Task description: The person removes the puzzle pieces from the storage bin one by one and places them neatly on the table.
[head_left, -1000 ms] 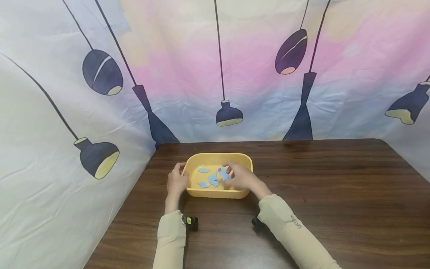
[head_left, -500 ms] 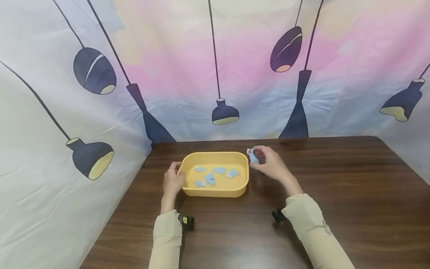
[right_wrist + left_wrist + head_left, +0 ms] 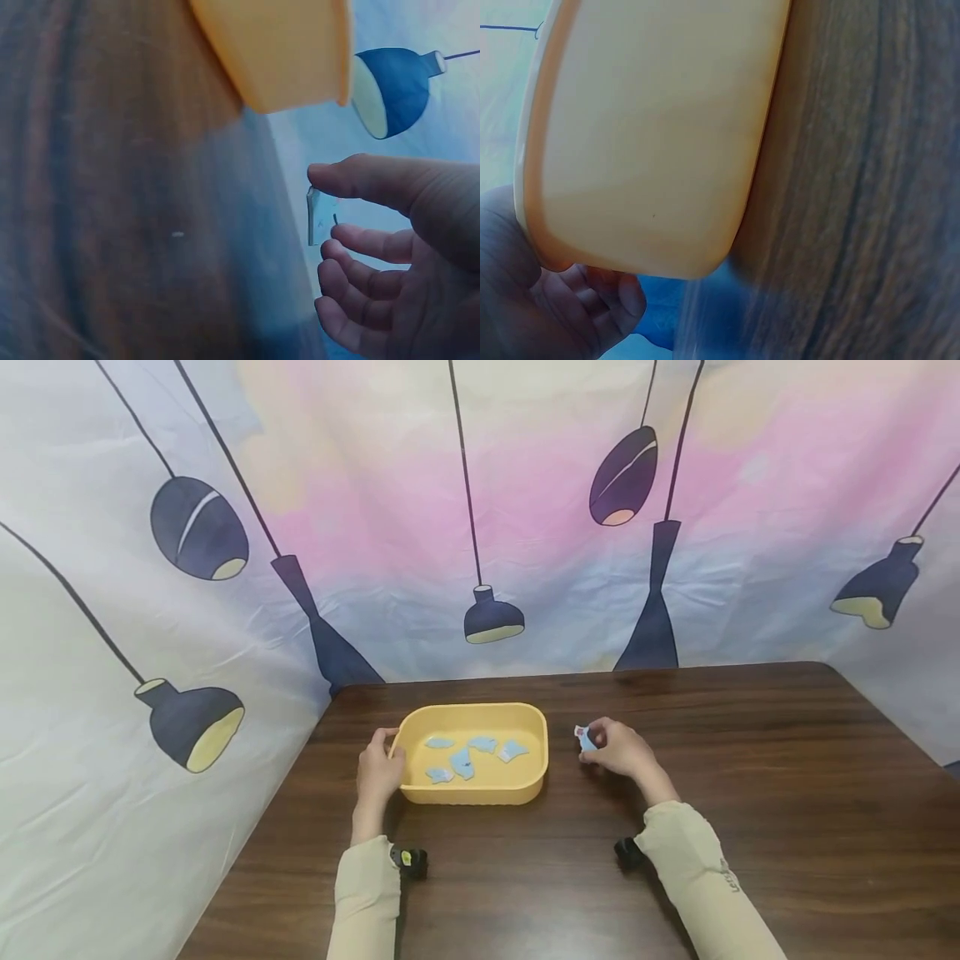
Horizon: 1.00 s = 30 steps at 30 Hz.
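My left hand point(image 3: 378, 770) grips the left end of a yellow plastic basin point(image 3: 480, 795), thumb at the rim and fingers around the outside. The left wrist view shows that basin's side wall point(image 3: 660, 135) with the left hand point(image 3: 562, 307) at its end. Right of the basin, my right hand point(image 3: 621, 750) pinches a light blue puzzle piece point(image 3: 586, 739) with a reddish mark, between thumb and fingers above the table. Its thin edge shows in the right wrist view, where the piece point(image 3: 321, 217) sits between the thumb and fingers of the right hand point(image 3: 405, 255).
Several irregular light blue pieces point(image 3: 462, 763) lie spread on the basin's floor. The dark wood table point(image 3: 750, 793) reaches back to a cloth backdrop point(image 3: 555, 527) printed with hanging lamps. Each wrist bears a small black camera point(image 3: 411, 862).
My right hand has taken the puzzle piece out of the basin, moved right past its rim and come lower over the table. The left hand has kept its grip on the basin.
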Tool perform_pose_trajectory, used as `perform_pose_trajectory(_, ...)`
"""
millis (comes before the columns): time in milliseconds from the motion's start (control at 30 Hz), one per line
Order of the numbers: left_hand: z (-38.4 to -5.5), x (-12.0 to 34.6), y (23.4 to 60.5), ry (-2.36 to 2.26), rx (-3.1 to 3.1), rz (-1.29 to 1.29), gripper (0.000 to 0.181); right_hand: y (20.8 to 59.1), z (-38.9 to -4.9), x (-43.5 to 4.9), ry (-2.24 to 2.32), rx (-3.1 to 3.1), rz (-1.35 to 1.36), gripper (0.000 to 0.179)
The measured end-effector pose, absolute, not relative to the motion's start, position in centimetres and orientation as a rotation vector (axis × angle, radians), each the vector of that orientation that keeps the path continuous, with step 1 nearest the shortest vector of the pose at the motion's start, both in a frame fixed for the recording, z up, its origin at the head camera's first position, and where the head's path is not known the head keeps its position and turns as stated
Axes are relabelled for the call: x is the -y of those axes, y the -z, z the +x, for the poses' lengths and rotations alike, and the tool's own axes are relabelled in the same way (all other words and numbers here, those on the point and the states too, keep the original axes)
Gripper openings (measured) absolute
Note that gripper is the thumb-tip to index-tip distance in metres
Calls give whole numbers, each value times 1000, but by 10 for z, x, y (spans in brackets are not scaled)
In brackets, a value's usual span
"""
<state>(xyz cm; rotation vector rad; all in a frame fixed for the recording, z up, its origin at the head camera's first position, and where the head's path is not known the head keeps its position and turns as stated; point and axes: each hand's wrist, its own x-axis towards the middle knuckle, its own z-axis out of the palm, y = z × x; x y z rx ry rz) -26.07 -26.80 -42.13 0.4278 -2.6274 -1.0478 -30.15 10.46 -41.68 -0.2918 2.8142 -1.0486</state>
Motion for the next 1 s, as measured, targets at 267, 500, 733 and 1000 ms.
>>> perform_pose_trajectory(267, -258, 270, 421, 1058, 2625, 405, 40, 428, -296, -98, 935, -2799, -312, 57)
perform_pose_trajectory(500, -259, 271, 422, 1050, 2632, 391, 39, 428, -294, -96, 874, -2815, -308, 57)
perform_pose_trajectory(733, -257, 271, 422, 1058, 2627, 395, 40, 423, -293, -95, 1024, -2784, -261, 61)
perform_pose_trajectory(1000, -260, 270, 422, 1056, 2627, 404, 40, 397, -286, -75, 1322, -2812, -369, 50)
